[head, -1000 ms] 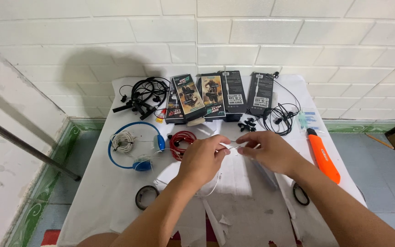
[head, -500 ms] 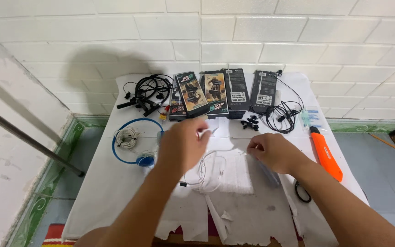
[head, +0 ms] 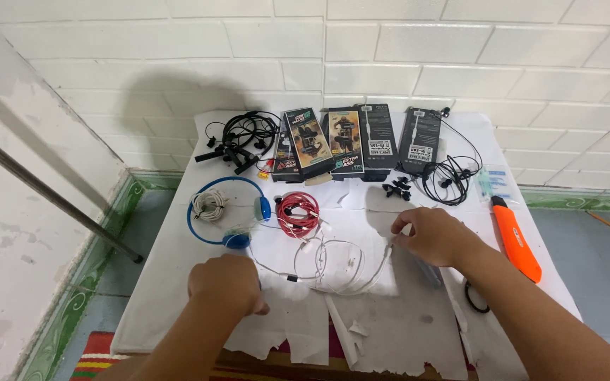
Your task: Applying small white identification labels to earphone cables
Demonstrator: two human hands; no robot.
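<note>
While looking down at the table (head: 171, 296), can see white earphones (head: 333, 267) lying in loose loops on the torn white paper (head: 390, 324) at the middle, between both hands. Right end of this cable pinched by the right hand (head: 428, 236): grip pressed together, thumb and first fingers closed on the thin wire near the left side of the hand. Left hand (head: 227, 283) resting low on the paper, knuckles up, fingers curled under; cannot tell if this grip holds anything, because the fingertips are hidden. Just beside the left end of the white cable, not clearly touching it.

Behind the left hand, blue headphones (head: 195, 222), with a small coil of white cable (head: 208, 205) inside the band. Next to these, red earphones (head: 298, 213) in a bundle, touching the top of the white loops. At the far edge, against the tiled wall (head: 390, 49), a heap of black headphones (head: 241, 137), then four flat boxes (head: 346, 140) in a row, leaning a little. Near the boxes on the right, black earphones (head: 453, 176) and some small black ear tips (head: 397, 189). Right of the right forearm, an orange knife (head: 517, 240) lying lengthwise, and lower down a black ring (head: 476, 296), partly hidden by the arm.
</note>
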